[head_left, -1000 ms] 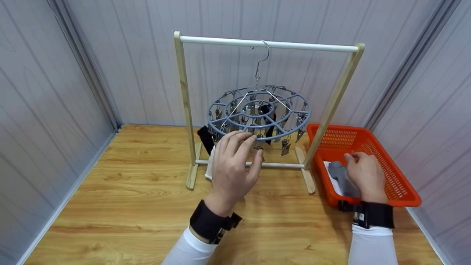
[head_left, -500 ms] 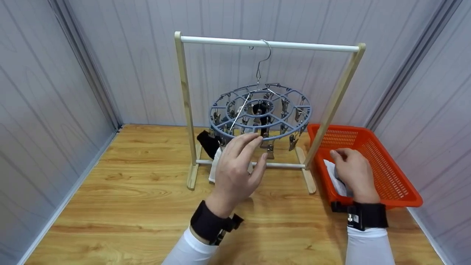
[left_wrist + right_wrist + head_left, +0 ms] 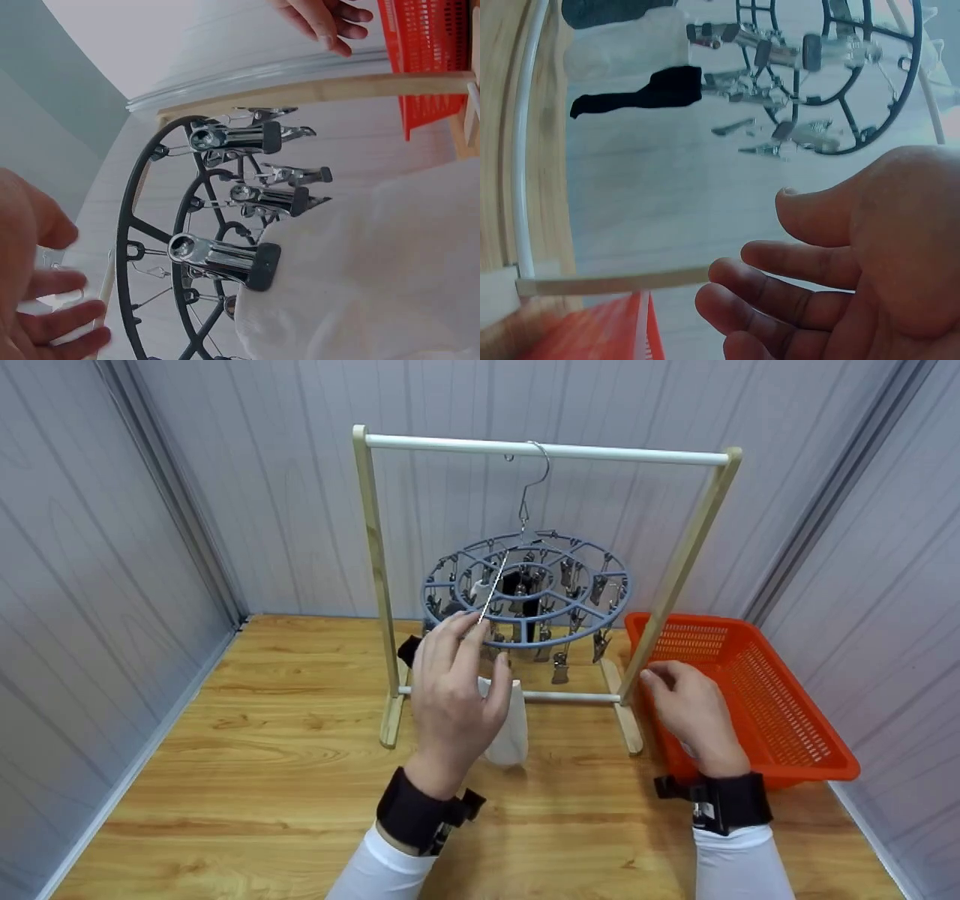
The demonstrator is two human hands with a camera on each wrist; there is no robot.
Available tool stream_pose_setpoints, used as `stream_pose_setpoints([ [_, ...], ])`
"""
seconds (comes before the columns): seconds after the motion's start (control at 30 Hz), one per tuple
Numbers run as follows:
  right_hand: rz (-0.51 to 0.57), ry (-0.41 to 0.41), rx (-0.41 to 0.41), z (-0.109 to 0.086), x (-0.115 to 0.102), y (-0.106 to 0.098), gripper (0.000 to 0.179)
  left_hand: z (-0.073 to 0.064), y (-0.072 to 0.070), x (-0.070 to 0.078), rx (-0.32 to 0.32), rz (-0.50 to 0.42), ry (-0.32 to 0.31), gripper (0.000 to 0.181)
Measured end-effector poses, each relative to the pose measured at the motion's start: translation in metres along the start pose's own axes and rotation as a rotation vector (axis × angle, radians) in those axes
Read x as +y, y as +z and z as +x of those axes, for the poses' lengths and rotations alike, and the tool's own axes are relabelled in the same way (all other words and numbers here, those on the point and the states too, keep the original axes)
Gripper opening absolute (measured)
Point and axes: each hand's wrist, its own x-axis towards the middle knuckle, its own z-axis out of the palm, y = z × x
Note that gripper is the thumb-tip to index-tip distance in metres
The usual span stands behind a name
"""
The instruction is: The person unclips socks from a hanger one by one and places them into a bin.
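A round blue-grey clip hanger (image 3: 525,644) hangs by its hook from a rack and carries several metal clips. My left hand (image 3: 457,690) is held before its front left rim, fingers loosely bent, gripping nothing. A white sock (image 3: 510,731) hangs from the hanger behind that hand; in the left wrist view a clip (image 3: 225,259) bites the white cloth. A black sock (image 3: 649,94) and a dark grey sock (image 3: 615,10) hang there too, seen in the right wrist view. My right hand (image 3: 694,712) hovers by the basket's left edge, fingers relaxed, nothing in its palm.
The rack has wooden posts (image 3: 377,562), a white top bar (image 3: 600,452) and splayed feet (image 3: 628,727) on a wood-grain table (image 3: 262,780). At the right stands an orange basket (image 3: 795,697), partly behind my right hand. Panelled walls enclose the table.
The hanger has turned, and the white sock has swung to the right at the front. My right hand has come left from over the basket. My left hand has shifted slightly left.
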Motion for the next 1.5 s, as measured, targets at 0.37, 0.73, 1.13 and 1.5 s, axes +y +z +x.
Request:
stream_pose_setpoints([
  [0.37, -0.029, -0.071, -0.054, -0.001, -0.013, 0.010, 0.046, -0.004, 0.005, 0.003, -0.099, 0.068, -0.037, 0.038],
  [0.73, 0.105, -0.180, -0.297, -0.004, -0.018, 0.028, 0.053, -0.004, 0.007, 0.006, -0.134, 0.032, 0.020, 0.034],
  [1.13, 0.377, -0.254, -0.458, 0.002, -0.022, 0.075, 0.064, -0.004, 0.007, 0.006, -0.121, -0.063, 0.062, 0.035],
  [1.5, 0.488, -0.205, -0.454, 0.000, -0.019, 0.094, 0.069, -0.001, 0.005, 0.009, -0.002, -0.109, 0.108, 0.027],
])
